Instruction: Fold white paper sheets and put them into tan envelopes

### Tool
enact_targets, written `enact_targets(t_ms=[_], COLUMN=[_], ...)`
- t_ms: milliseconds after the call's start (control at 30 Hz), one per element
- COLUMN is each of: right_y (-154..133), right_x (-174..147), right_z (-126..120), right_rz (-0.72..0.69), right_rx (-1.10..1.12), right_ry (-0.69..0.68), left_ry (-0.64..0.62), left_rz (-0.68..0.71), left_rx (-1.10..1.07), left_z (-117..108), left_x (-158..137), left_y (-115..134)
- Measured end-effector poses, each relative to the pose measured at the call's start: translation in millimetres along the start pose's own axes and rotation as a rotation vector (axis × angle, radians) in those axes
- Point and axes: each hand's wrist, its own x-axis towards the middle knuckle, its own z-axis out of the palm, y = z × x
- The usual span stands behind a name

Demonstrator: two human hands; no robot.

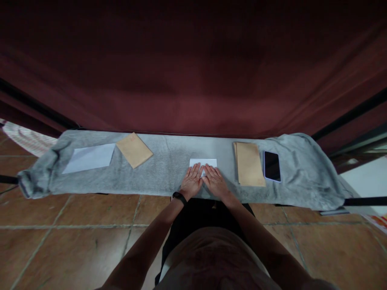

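Observation:
A small piece of white paper, apparently folded (pixel 203 162), lies on the grey cloth near the front edge. Flat on its left part rests my left hand (pixel 191 181), fingers stretched forward, a dark band on the wrist. My right hand (pixel 216 182) lies flat on the right part, fingers stretched too. The two hands nearly meet in the middle, and their palms hide the paper's near side. To the right of my right hand is a short stack of brown envelopes (pixel 250 164).
A phone (pixel 272 166) with a pale purple rim lies right of the envelopes. Further left are a single brown envelope (pixel 134 150) and a larger white sheet (pixel 89 158). The grey cloth (pixel 160 173) covers a narrow bench. A dark red curtain (pixel 193 112) hangs right behind it.

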Motion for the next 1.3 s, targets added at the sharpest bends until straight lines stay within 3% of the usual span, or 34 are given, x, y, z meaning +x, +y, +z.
enact_targets(t_ms=[300,467,667,867,1300], right_y=[34,37,35,36,34], right_x=[11,11,10,10,10], right_z=[8,11,14,14,10], right_rz=[0.065,0.105,0.108,0.119,0.146], right_rx=[-0.062,-0.070,-0.066,-0.055,-0.043], right_ry=[0.082,0.121,0.136,0.151,0.106], left_ry=[0.015,0.017,-0.014,0.007,0.037], left_rz=[-0.064,-0.153,-0.125,-0.154,-0.272], left_rx=[-0.022,-0.027,-0.045,-0.041,-0.006], left_z=[1,3,8,10,8], left_x=[2,12,35,43,27], left_y=[4,11,15,5,-22])
